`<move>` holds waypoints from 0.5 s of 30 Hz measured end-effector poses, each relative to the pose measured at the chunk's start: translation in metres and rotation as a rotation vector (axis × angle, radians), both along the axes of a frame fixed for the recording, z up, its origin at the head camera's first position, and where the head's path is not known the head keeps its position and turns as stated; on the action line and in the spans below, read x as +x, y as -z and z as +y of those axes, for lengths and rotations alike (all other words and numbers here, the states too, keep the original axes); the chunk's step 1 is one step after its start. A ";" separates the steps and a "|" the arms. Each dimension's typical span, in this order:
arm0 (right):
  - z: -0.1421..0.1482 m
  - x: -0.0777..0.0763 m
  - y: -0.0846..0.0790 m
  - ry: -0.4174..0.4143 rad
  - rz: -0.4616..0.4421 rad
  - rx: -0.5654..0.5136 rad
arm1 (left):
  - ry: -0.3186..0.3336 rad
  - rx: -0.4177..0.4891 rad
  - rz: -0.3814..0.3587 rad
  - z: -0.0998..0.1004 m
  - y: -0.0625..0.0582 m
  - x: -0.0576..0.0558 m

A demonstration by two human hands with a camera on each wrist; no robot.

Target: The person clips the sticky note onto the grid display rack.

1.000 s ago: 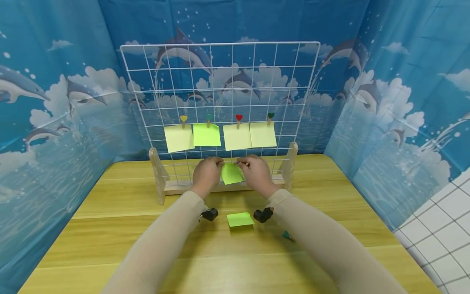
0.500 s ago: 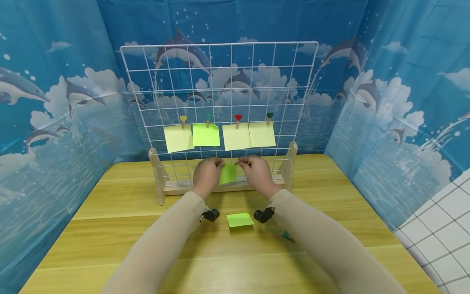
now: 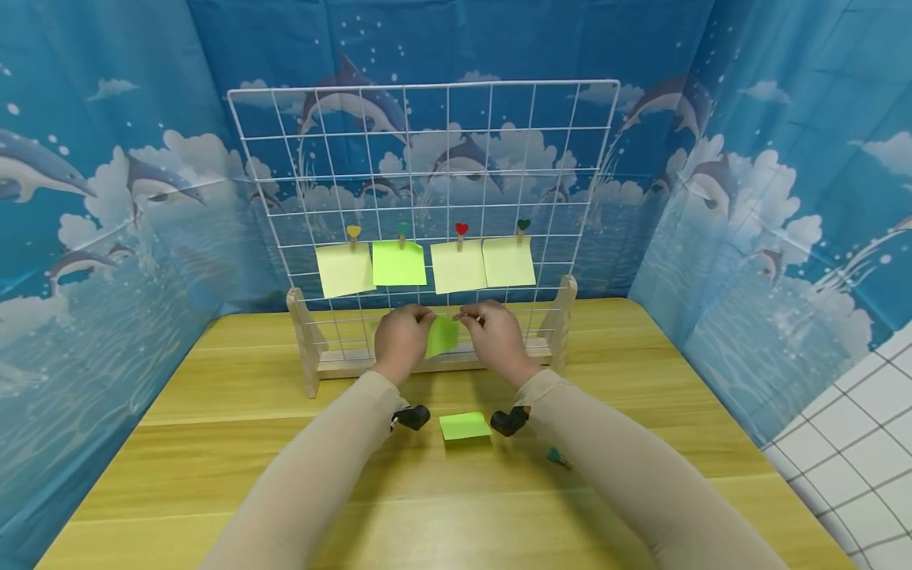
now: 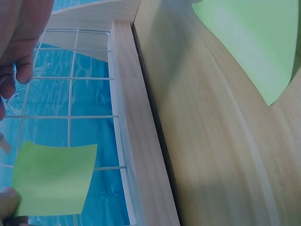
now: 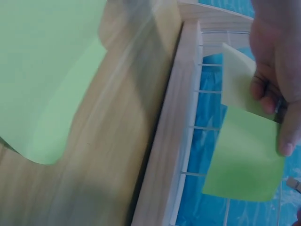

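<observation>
My left hand (image 3: 403, 339) pinches a bright green sticky note (image 3: 443, 337) by its upper edge, in front of the lower part of the white wire grid (image 3: 449, 150). In the right wrist view a pale note (image 5: 237, 77) hangs beyond the left hand, partly hidden by it. My right hand (image 3: 496, 336) pinches a small clothespin (image 5: 294, 183) close to the note's other upper corner; its tip appears apart from the paper in the right wrist view. Another green sticky note (image 3: 465, 426) lies on the table between the wrists.
Pegged along the grid are two pale notes (image 3: 458, 266) at right, a green one (image 3: 399, 263), and a pale one (image 3: 345, 269) at left. Wooden feet (image 3: 302, 340) support the grid. A teal heart clothespin (image 3: 559, 457) lies on the table (image 3: 456, 507) beside the right forearm.
The green note has turned and shifted slightly left, showing narrower between the hands. Both hands stay almost in place, still gripping the note and the clothespin.
</observation>
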State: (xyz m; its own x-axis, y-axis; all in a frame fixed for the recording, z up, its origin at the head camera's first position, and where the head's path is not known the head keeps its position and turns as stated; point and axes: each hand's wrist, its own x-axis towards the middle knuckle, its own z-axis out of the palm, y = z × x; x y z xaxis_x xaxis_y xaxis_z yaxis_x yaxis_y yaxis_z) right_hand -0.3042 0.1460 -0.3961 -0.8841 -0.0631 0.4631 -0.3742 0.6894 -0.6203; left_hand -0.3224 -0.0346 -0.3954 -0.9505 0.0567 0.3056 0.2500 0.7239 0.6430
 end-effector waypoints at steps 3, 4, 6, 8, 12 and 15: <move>-0.003 0.000 0.002 -0.007 0.030 -0.011 | -0.002 0.006 0.001 0.000 -0.001 0.001; -0.005 0.000 0.003 -0.004 0.039 -0.007 | -0.003 0.007 0.003 0.001 -0.001 0.002; -0.007 0.001 0.003 0.001 0.055 -0.003 | -0.005 0.003 0.007 0.001 -0.001 0.002; -0.009 0.000 0.003 0.015 0.072 0.011 | -0.007 -0.004 0.010 0.001 -0.001 0.002; -0.011 -0.001 0.004 0.044 0.092 0.047 | -0.005 -0.006 0.004 0.001 -0.001 0.001; -0.012 -0.003 0.003 0.057 0.094 0.055 | -0.005 -0.008 -0.002 0.001 -0.001 0.001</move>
State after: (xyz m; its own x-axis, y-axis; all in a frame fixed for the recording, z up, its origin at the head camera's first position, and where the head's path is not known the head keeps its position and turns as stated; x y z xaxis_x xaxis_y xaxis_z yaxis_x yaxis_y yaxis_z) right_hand -0.3069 0.1343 -0.3996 -0.8400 -0.0415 0.5409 -0.3879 0.7430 -0.5454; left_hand -0.3218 -0.0336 -0.3944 -0.9512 0.0548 0.3036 0.2455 0.7303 0.6375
